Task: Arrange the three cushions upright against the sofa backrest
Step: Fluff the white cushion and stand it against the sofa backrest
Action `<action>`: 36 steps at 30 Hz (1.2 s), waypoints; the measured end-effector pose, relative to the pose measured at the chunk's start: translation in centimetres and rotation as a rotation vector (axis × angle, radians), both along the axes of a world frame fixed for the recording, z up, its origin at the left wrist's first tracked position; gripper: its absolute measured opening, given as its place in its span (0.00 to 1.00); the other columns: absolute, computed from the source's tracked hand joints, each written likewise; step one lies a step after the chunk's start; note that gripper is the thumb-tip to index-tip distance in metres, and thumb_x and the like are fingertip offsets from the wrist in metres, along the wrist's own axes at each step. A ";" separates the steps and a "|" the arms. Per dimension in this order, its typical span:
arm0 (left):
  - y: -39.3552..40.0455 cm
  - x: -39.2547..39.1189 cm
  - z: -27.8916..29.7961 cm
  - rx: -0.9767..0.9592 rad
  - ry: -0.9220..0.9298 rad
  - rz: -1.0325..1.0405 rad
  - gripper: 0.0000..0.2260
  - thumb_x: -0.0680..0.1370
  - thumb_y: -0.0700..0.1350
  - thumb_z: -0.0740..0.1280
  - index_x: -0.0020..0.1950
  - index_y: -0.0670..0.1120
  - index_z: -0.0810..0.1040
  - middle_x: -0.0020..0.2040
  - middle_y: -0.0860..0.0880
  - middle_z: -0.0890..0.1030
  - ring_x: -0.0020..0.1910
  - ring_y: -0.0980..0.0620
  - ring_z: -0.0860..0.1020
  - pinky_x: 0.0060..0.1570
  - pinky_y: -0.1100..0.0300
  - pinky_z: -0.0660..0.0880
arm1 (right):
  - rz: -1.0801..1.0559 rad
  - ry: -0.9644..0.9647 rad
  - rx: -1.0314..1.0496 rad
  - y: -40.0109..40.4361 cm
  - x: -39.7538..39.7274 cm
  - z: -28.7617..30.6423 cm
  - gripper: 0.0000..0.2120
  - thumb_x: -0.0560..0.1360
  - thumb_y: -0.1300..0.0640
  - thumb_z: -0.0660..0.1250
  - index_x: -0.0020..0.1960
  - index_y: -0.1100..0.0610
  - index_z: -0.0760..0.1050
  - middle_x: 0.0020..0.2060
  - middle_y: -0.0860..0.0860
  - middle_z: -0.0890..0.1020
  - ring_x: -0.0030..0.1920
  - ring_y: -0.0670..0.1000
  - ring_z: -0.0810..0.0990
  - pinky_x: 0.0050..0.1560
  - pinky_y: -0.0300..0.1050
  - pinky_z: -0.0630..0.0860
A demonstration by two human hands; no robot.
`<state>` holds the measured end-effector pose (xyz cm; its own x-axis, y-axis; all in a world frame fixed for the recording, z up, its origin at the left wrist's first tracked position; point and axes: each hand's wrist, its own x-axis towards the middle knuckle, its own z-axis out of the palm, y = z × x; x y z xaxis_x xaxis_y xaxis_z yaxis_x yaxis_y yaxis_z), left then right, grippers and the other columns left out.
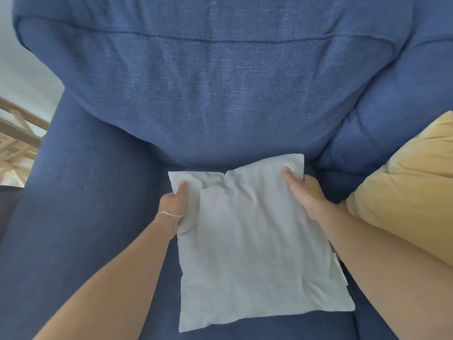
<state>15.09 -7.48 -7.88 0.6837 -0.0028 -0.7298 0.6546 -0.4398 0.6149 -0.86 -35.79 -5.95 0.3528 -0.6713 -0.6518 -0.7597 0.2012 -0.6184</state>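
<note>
Grey cushion [252, 244] lies flat on the sofa seat [98, 217], its far edge near the backrest [220, 94], with the left hand [172, 204] and right hand [304, 192] each pinching a top corner. Looks soft and light (floppy, already creasing), so that corner grip probably works for tipping it upright. Yellow cushion [404, 197] leans just to the right.

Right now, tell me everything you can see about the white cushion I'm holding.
The white cushion is square, of soft, creased, plain pale fabric. It lies nearly flat over the blue sofa seat, not upright, its far edge near the backrest. The left hand and right hand pinch its far corners. A yellow cushion lies to its right.
</note>
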 end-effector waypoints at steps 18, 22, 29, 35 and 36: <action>-4.9 9.7 15.8 -0.381 -0.628 0.018 0.14 0.81 0.58 0.59 0.46 0.52 0.80 0.45 0.56 0.80 0.47 0.55 0.78 0.51 0.59 0.75 | -0.272 -0.750 -0.336 -4.7 8.6 14.3 0.16 0.78 0.45 0.61 0.42 0.55 0.78 0.37 0.45 0.78 0.39 0.42 0.73 0.43 0.41 0.71; -5.1 11.4 15.4 -0.298 -0.701 0.070 0.16 0.81 0.55 0.60 0.37 0.47 0.72 0.35 0.55 0.70 0.37 0.54 0.69 0.42 0.53 0.69 | -0.181 -0.734 -0.551 -4.4 9.4 14.4 0.21 0.82 0.48 0.60 0.36 0.62 0.69 0.31 0.48 0.68 0.30 0.40 0.64 0.33 0.37 0.65; -4.1 12.8 15.2 -0.289 -0.731 0.080 0.27 0.77 0.61 0.62 0.42 0.34 0.70 0.33 0.52 0.64 0.38 0.48 0.66 0.40 0.48 0.67 | -0.354 -0.596 -0.631 -5.8 10.5 14.1 0.23 0.81 0.47 0.59 0.30 0.53 0.59 0.27 0.44 0.64 0.28 0.43 0.61 0.31 0.40 0.63; 0.8 9.2 10.4 -0.108 -0.601 -0.230 0.30 0.70 0.70 0.67 0.61 0.49 0.76 0.52 0.50 0.83 0.51 0.49 0.83 0.58 0.42 0.80 | -0.641 -0.704 -0.268 -4.9 6.8 9.4 0.17 0.82 0.45 0.57 0.50 0.55 0.80 0.44 0.51 0.86 0.44 0.49 0.83 0.47 0.44 0.79; 2.1 8.3 8.7 -0.062 -0.546 -0.307 0.34 0.68 0.70 0.68 0.67 0.51 0.73 0.55 0.49 0.83 0.54 0.49 0.83 0.59 0.42 0.80 | -0.592 -0.619 -0.247 -4.5 5.3 7.0 0.15 0.81 0.50 0.57 0.56 0.55 0.79 0.49 0.53 0.86 0.49 0.52 0.83 0.51 0.48 0.79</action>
<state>23.36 -5.35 0.78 0.9191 -0.2892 -0.2675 0.0884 -0.5103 0.8555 4.40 -40.29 1.00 0.1442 -0.9513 -0.2726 -0.0890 0.2619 -0.9610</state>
